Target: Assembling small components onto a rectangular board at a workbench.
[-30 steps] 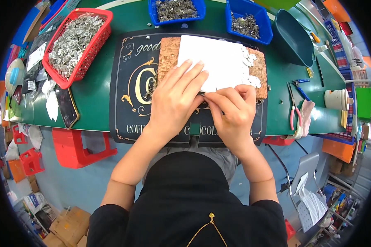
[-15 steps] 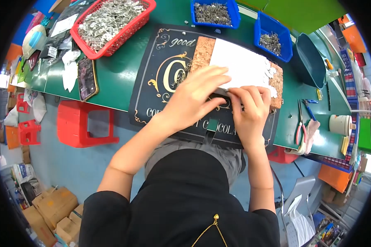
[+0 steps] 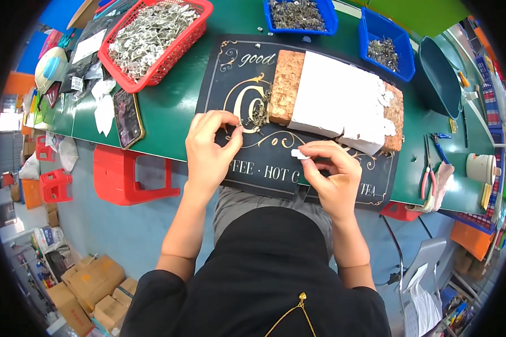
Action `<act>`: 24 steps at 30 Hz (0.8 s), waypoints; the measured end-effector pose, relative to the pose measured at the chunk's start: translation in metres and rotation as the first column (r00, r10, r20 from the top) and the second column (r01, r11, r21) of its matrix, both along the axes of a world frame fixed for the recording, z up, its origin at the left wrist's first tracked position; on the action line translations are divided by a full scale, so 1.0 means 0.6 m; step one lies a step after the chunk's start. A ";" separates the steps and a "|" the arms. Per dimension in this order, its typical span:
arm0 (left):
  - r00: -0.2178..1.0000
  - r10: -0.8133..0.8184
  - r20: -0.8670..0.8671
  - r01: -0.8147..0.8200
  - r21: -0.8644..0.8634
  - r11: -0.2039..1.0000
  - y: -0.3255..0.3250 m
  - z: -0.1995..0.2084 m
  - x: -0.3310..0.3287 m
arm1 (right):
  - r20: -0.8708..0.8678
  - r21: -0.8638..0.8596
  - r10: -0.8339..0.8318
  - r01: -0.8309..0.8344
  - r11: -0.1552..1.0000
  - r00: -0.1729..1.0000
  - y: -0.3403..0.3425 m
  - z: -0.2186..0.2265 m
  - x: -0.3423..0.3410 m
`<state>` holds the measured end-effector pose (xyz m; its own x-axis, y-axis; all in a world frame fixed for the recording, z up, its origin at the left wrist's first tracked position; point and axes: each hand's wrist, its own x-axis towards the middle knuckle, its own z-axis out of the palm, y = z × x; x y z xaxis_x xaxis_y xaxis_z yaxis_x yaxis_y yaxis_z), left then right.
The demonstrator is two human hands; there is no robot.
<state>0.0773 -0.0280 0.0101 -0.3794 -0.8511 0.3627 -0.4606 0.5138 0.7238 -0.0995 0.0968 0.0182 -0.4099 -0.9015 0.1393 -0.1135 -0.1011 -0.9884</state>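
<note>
My left hand point(image 3: 209, 149) is closed in a pinch above the dark printed mat point(image 3: 267, 154), on something too small to make out. Right beside its fingertips lies a small pile of fine metal bits point(image 3: 260, 115). Between thumb and forefinger, my right hand point(image 3: 336, 174) grips a small white piece point(image 3: 298, 154), held over the mat's near part. Behind both hands rests a cork-like brown block point(image 3: 287, 84), its middle wrapped in white sheet point(image 3: 340, 92). Several small white pieces point(image 3: 387, 101) sit along the sheet's right edge.
A red basket point(image 3: 163, 60) of pale small parts stands far left, beside a phone point(image 3: 128, 119). Two blue trays point(image 3: 402, 68) hold metal bits at the back. Right lie a dark green basin point(image 3: 436, 78), pink-handled pliers point(image 3: 427, 178), blue-handled pliers point(image 3: 439, 147) and a white roll point(image 3: 480, 167).
Both hands have come off the block. My left hand moved left to the metal pile, and my right hand drew back toward me with a small white piece. The view shifted slightly.
</note>
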 end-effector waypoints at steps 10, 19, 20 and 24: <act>0.840 -0.129 -0.528 0.372 0.385 0.845 0.043 0.022 -0.026 | 0.308 0.046 -0.025 0.011 0.999 0.951 -0.005 0.013 0.021; 0.927 -0.337 -0.161 0.234 -0.454 0.860 0.055 0.020 -0.054 | 0.431 -0.009 -0.002 0.007 1.000 0.902 -0.001 -0.003 0.017; 0.927 -0.341 -0.159 0.238 -0.454 0.858 0.055 0.020 -0.056 | 0.456 -0.008 -0.007 0.012 1.000 0.890 -0.001 -0.002 0.017; 0.931 -0.352 -0.099 0.252 -0.524 0.814 0.058 0.018 -0.058 | 0.467 0.006 -0.019 0.018 1.000 0.884 0.002 0.003 0.018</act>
